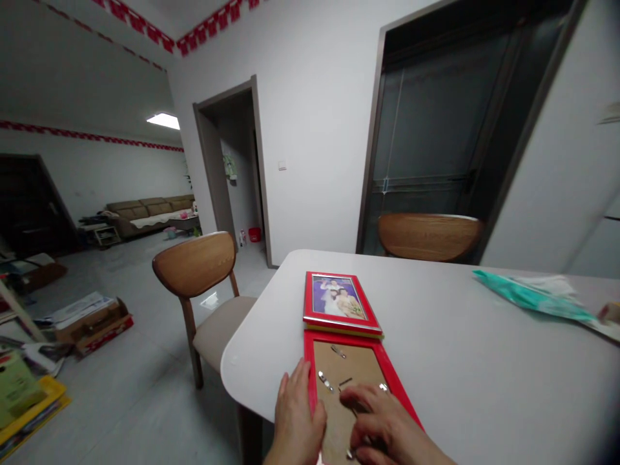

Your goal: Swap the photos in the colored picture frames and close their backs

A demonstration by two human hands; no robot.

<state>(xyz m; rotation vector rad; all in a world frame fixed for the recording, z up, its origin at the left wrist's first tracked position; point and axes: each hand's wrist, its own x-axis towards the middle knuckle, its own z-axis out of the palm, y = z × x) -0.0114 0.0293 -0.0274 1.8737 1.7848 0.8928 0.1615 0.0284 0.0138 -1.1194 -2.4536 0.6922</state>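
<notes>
A red picture frame [397, 382] lies face down on the table, its brown backing board [334, 413] upward with small metal turn clips [325, 381] on it. My left hand [296, 416] clasps the frame's left rim, fingers along the outer side and thumb over the inner edge. Above the backing, my right hand [385, 426] is bent with its fingers curled down near the clips; whatever lies between the fingertips is hidden. Just beyond, touching or nearly touching this frame, a second red frame [310, 300] lies face up, showing a photo [338, 298] of people.
The white table [465, 361] has a rounded left corner. A teal and white plastic wrapper [533, 298] lies on its right side. Wooden chairs stand at the left [198, 261] and far side [429, 237]. An open cardboard box [94, 326] sits on the floor.
</notes>
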